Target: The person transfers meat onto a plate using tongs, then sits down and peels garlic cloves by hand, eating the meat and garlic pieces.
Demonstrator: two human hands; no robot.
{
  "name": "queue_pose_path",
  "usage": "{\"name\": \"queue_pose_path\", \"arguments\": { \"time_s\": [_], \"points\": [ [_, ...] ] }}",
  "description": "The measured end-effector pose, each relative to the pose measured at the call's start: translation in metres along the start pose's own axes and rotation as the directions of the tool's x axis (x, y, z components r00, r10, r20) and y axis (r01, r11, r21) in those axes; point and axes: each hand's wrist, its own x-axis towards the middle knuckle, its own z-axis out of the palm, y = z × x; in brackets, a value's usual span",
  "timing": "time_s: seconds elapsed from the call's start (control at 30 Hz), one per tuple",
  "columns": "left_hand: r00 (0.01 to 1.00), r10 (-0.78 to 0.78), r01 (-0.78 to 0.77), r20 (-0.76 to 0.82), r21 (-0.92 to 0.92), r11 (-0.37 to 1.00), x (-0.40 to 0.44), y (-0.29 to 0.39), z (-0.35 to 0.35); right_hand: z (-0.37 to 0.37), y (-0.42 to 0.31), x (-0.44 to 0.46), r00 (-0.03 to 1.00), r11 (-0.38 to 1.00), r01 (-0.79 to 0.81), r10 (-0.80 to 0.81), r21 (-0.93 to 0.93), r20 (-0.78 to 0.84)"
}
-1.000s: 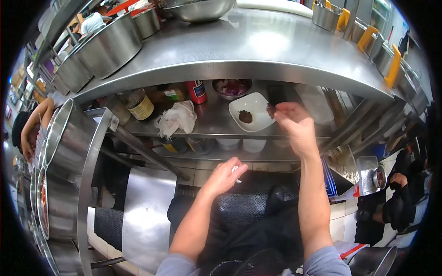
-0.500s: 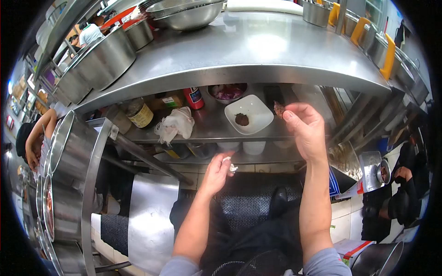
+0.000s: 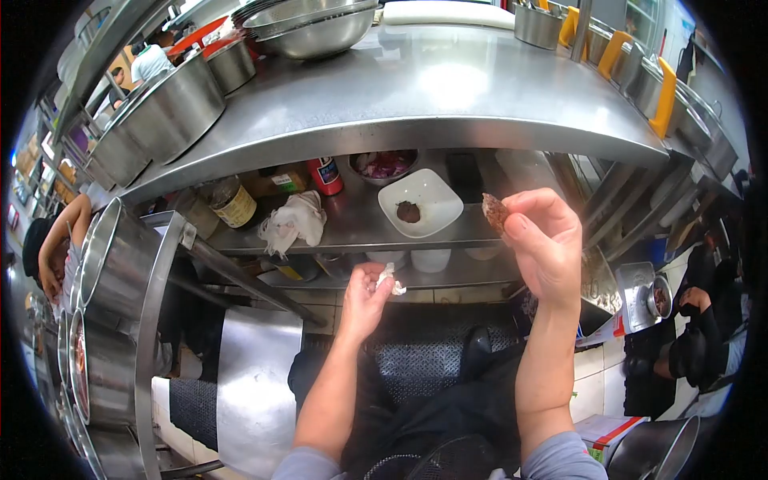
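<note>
My right hand (image 3: pixel 548 240) pinches a small reddish-brown piece of meat (image 3: pixel 495 213) between thumb and fingertips, raised to the right of the bowl. A white crumpled tissue (image 3: pixel 391 279) is gripped in my left hand (image 3: pixel 366 298), lower down in front of the shelf. On the shelf under the counter stands a white square bowl (image 3: pixel 442 192) with another dark brown piece (image 3: pixel 409 212) inside. Neither hand touches the bowl.
The steel counter (image 3: pixel 448 88) overhangs the shelf. Beside the bowl are a metal bowl of purple onion (image 3: pixel 384 164), a red bottle (image 3: pixel 325 176), a white cloth bag (image 3: pixel 294 222) and a jar (image 3: pixel 233 203). Steel pots (image 3: pixel 120 272) and another person's arm (image 3: pixel 70 236) are at left.
My right hand has moved slightly right and down with the meat, which now shows more of its side. The view has shifted a little, and my left hand still holds the tissue.
</note>
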Motion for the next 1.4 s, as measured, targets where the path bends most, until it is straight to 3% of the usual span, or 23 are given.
{"name": "queue_pose_path", "arguments": {
  "time_s": [0.2,0.73,0.8,0.83,0.93,1.0,1.23,1.33,1.4],
  "points": [
    [0.999,-0.036,0.038,-0.038,0.071,0.997,0.000,0.006,0.007,0.004,-0.013,-0.007,0.991,0.997,0.055,-0.061,0.053,0.117],
    [0.995,0.016,-0.002,-0.102,0.136,0.991,0.004,0.007,0.009,0.010,-0.037,-0.019,0.981,0.992,0.124,-0.125,0.018,0.147],
    [0.979,0.163,-0.114,-0.118,0.345,0.932,-0.001,0.007,0.006,0.011,-0.039,-0.022,0.982,0.993,0.120,-0.121,0.015,0.146],
    [0.980,0.161,-0.110,-0.120,0.346,0.932,-0.002,0.007,0.006,0.013,-0.040,-0.023,0.982,0.993,0.119,-0.120,0.016,0.148],
    [0.968,0.180,-0.132,-0.177,0.249,0.959,0.000,0.010,0.008,0.017,-0.042,-0.027,0.979,0.991,0.130,-0.130,0.014,0.157],
    [0.986,0.084,-0.051,-0.147,0.215,0.975,-0.001,0.013,0.007,0.021,-0.045,-0.029,0.976,0.990,0.141,-0.141,0.010,0.165],
    [0.995,-0.032,0.032,-0.096,-0.007,0.999,-0.003,0.014,0.009,0.029,-0.049,-0.033,0.978,0.989,0.148,-0.147,0.003,0.151],
    [0.992,-0.015,0.003,-0.128,-0.091,0.996,-0.002,0.016,0.012,0.032,-0.049,-0.034,0.971,0.986,0.165,-0.165,0.018,0.171],
    [0.992,-0.034,0.030,-0.122,-0.035,0.999,-0.005,0.024,0.010,0.034,-0.052,-0.034,0.973,0.987,0.161,-0.162,0.020,0.162]
  ]
}}
